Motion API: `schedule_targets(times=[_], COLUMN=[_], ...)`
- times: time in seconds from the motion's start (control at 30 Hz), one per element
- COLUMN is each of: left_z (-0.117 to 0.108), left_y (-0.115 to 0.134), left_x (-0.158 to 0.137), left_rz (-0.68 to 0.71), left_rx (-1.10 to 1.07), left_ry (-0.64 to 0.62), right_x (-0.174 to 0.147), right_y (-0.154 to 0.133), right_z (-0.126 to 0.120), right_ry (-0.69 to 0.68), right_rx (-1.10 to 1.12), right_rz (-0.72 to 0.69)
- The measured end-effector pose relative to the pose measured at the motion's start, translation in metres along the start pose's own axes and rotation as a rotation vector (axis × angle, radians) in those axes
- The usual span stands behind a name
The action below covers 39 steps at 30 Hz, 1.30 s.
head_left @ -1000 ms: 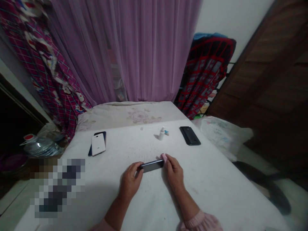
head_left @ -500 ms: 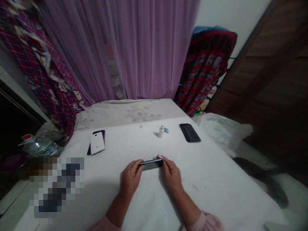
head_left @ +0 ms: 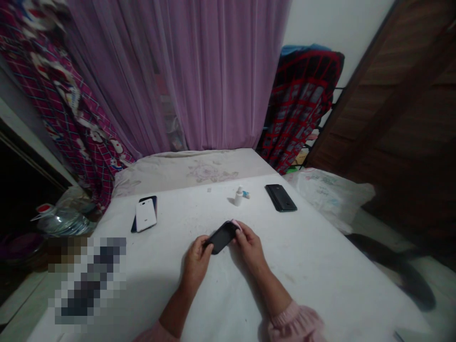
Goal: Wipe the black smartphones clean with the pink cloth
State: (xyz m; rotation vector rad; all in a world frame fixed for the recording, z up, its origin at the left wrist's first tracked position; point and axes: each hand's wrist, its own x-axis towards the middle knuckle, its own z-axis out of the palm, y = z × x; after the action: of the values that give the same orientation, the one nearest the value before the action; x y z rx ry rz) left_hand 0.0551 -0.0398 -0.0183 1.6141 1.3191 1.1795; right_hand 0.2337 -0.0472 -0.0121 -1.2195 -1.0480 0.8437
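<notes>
A dark phone is held slantwise above the white cloth, its black screen toward me. My left hand grips its lower left end, the thumb on the front. My right hand is closed at the upper right end, pinching a small pink cloth against the phone's edge. Most of the cloth is hidden by the fingers. Beyond the hands stands a small white spray bottle, with a small blue and white item beside it.
A white phone lies on a dark one at the left. Black phones lie at the right. A pixelated patch covers something near left. A large water bottle stands beyond the table's left edge, a plastic bag beyond the right.
The phone has turned from nearly level and edge-on to a slant, with its screen showing more. My right hand has moved up and slightly away along with its end.
</notes>
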Motion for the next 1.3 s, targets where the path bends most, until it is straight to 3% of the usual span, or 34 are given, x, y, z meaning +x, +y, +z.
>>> schedule_targets(times=[0.1, 0.27, 0.37, 0.43, 0.67, 0.9, 1.07, 1.3], left_z=[-0.003, -0.017, -0.022, -0.024, -0.028, -0.032, -0.037, -0.037], left_y=[0.009, 0.045, 0.060, 0.062, 0.043, 0.010, -0.007, 0.000], left_x=[0.003, 0.027, 0.040, 0.043, 0.031, 0.019, 0.010, 0.002], left_rz=[0.024, 0.168, 0.195, 0.218, 0.155, 0.040, 0.065, 0.229], left_rx=[0.032, 0.120, 0.210, 0.265, 0.190, 0.068, 0.237, 0.534], left_ry=[-0.074, -0.050, -0.054, -0.038, 0.078, 0.151, 0.114, -0.008], right_x=[0.015, 0.037, 0.043, 0.041, 0.010, 0.002, 0.003, 0.002], right_y=[-0.022, -0.068, -0.078, -0.075, -0.023, 0.013, 0.018, 0.015], right_z=[-0.005, -0.010, -0.001, 0.007, 0.031, 0.021, 0.018, 0.020], right_ry=[-0.114, -0.394, -0.445, -0.409, -0.143, -0.108, -0.077, -0.032], right_rx=[-0.115, -0.498, -0.630, -0.659, -0.612, -0.655, -0.584, -0.478], right_rz=[-0.125, -0.486, -0.606, -0.642, -0.541, -0.405, -0.388, -0.395])
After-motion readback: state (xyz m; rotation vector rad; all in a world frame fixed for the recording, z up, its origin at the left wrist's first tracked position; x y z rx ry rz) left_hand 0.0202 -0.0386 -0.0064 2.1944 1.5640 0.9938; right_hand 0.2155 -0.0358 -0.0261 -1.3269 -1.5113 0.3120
